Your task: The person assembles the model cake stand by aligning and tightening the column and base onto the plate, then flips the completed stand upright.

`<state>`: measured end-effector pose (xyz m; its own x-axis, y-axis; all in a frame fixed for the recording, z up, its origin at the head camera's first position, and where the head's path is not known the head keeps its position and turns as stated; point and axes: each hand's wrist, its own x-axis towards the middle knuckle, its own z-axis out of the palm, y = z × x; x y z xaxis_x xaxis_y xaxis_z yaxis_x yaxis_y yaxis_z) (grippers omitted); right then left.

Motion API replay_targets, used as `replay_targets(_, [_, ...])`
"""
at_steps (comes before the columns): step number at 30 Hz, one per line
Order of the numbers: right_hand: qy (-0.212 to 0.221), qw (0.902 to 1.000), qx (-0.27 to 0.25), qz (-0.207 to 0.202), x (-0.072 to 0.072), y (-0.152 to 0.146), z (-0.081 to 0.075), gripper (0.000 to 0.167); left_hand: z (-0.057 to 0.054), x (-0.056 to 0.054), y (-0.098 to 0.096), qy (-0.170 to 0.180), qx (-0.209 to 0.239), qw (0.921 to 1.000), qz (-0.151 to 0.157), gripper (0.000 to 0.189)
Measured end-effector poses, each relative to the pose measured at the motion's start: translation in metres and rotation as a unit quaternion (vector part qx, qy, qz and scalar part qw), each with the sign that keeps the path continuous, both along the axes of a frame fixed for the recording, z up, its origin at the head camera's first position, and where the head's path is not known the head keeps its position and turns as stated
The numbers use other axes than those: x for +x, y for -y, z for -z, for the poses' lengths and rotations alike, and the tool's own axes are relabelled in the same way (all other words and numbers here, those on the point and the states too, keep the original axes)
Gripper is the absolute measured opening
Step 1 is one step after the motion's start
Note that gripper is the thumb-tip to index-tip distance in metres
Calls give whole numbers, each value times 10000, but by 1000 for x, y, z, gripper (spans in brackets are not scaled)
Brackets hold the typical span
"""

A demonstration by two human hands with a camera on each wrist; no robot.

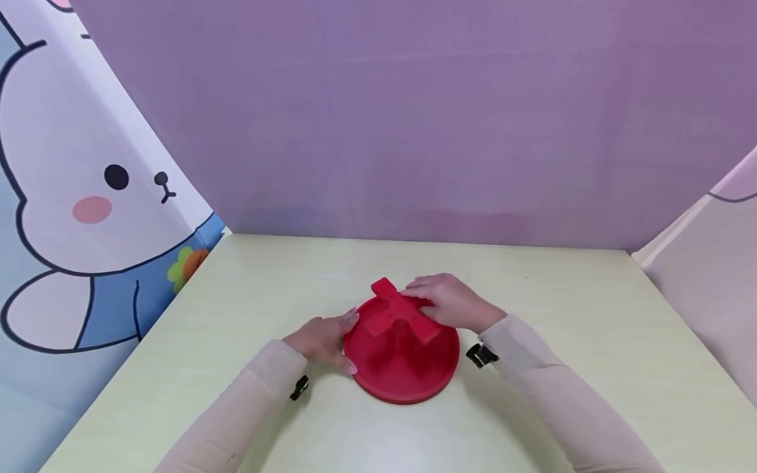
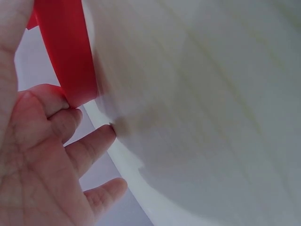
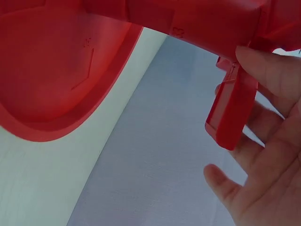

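A round red dish (image 1: 402, 374) with a raised rim lies on the table in front of me. My left hand (image 1: 322, 338) grips its left edge, thumb near the front and fingers farther back. In the left wrist view, fingertips curl against the dish's red rim (image 2: 77, 61). Over the back half of the dish is a red cross-shaped piece (image 1: 397, 307) with flat arms, tilted. My right hand (image 1: 452, 301) holds it from the right and covers part of it. The right wrist view has the thumb and fingers pinching one downturned arm (image 3: 230, 108) of that piece.
The pale table (image 1: 248, 282) runs back to a purple cloth wall (image 1: 414, 118). At the left stands a panel with a printed cartoon animal (image 1: 59, 151), and another pale panel (image 1: 710, 282) at the right. Black wrist straps (image 1: 481, 355) show under the sleeves.
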<state>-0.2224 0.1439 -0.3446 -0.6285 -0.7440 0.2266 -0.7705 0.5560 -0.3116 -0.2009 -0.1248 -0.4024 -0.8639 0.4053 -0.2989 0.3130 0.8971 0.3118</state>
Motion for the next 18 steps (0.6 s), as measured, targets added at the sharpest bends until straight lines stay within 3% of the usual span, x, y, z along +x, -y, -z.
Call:
replay_targets(12, [-296, 9957, 203, 851, 15, -2, 1, 36, -1, 1, 0, -18, 0, 10000, 4, 102])
replay_targets(18, [83, 9919, -118, 1259, 24, 2, 5, 34, -1, 1, 1, -17, 51, 10000, -16, 103])
